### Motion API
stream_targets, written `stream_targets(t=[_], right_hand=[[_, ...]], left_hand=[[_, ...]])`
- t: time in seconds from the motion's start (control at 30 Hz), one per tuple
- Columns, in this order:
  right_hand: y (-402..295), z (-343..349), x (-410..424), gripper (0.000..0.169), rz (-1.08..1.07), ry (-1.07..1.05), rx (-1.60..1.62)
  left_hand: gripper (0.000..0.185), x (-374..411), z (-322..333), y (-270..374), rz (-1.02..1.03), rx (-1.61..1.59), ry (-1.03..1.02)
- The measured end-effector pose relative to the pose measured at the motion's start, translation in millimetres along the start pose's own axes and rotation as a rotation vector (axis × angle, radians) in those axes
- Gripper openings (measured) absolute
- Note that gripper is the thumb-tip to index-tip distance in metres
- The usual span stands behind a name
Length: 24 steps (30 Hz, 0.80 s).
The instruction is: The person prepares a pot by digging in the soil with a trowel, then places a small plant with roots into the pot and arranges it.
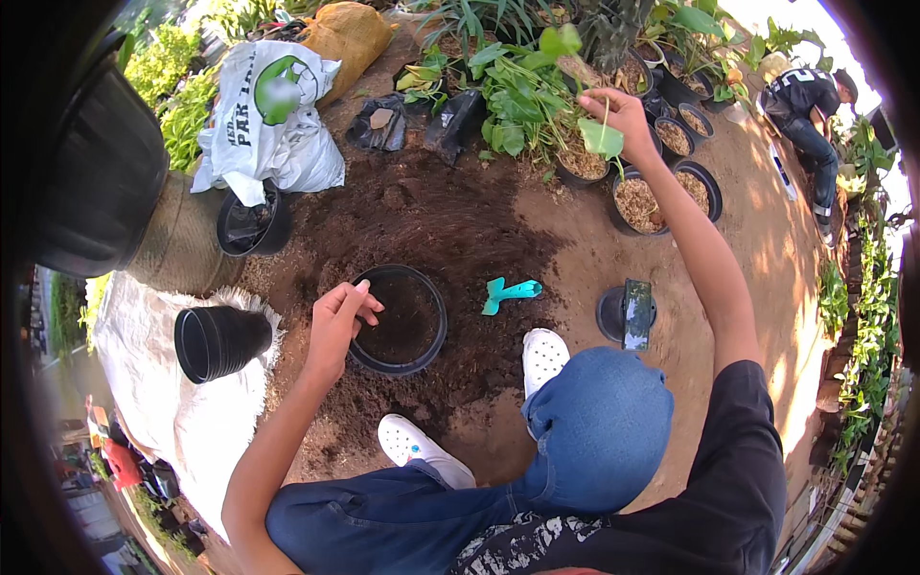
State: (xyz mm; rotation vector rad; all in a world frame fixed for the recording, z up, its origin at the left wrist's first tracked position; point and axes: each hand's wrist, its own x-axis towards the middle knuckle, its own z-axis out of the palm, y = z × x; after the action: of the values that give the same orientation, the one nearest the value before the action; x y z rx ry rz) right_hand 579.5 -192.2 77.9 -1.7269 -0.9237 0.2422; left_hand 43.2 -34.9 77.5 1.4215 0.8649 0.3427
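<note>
My right hand (619, 121) is raised over the plants at the back right, its fingers closed on a thin-stemmed leafy cutting (601, 138). One broad green leaf of it hangs beside the fingers. My left hand (341, 316) hovers at the left rim of a round black plastic pot (440, 316), fingers loosely curled with nothing visible in them. Dark soil (402, 313) shows inside the pot. A turquoise hand trowel (514, 290) lies on loose soil right of it. Behind, a heap of leafy green cuttings (521, 104) rests beside several pots.
Nested black pots (223, 341) lie on a white woven sheet (180, 424) at left. A white sack (277, 115) stands behind a black pot (253, 223). At right, a phone (637, 315) leans over a black dish (611, 313). Another person (805, 108) sits at far right.
</note>
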Motion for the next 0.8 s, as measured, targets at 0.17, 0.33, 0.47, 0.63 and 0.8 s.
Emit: stream_targets(t=[0.17, 0.33, 0.47, 0.63, 0.8], right_hand=[[-106, 2, -16, 0.03, 0.106, -0.08, 0.116], [-178, 35, -56, 0.028, 0.091, -0.289, 0.132], [-229, 77, -94, 0.022, 0.071, -0.472, 0.228], [-265, 111, -118, 0.023, 0.02, -0.593, 0.28], [-241, 158, -137, 0.034, 0.054, -0.805, 0.206]], left_hand=[[0.027, -12, -4, 21, 0.09, 0.088, -0.056], [0.023, -13, -2, 20, 0.254, 0.157, -0.129], [0.023, -20, -4, 41, 0.348, 0.228, -0.042], [0.03, -22, -20, 46, 0.354, 0.186, 0.018], [0.034, -20, -26, 12, 0.432, 0.404, 0.033]])
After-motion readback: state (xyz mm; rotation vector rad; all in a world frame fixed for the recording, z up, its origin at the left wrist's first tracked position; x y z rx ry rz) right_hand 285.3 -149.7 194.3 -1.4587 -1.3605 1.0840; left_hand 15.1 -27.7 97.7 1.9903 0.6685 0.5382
